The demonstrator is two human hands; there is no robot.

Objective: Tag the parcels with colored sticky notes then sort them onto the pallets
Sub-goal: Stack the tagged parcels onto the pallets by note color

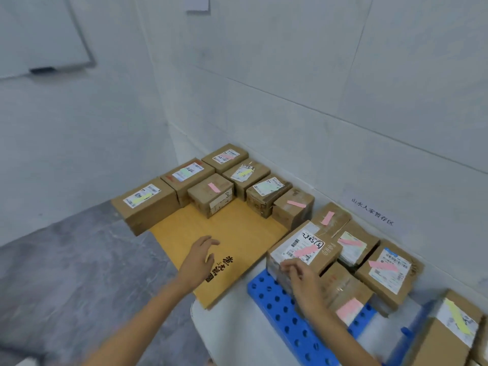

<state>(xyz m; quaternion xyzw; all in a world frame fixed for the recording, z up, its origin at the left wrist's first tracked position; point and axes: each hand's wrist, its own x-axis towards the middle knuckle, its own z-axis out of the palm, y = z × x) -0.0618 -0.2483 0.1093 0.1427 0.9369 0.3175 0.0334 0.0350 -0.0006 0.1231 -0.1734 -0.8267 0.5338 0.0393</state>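
Several brown cardboard parcels with shipping labels and sticky notes stand on a flat yellow cardboard sheet (211,228). On a blue perforated pallet (280,310) to the right stand more parcels, most tagged pink. My right hand (301,281) touches the near corner of a pink-tagged parcel (303,249) on the blue pallet, fingers curled against its side. My left hand (198,260) hovers over the yellow sheet, fingers spread, holding nothing. A yellow-tagged parcel (454,328) sits at the far right.
White walls meet in a corner behind the parcels. A paper sign (372,212) with black characters hangs low on the right wall. A whiteboard (42,35) hangs upper left. Grey floor lies to the left, and a white surface (224,326) lies beside the blue pallet.
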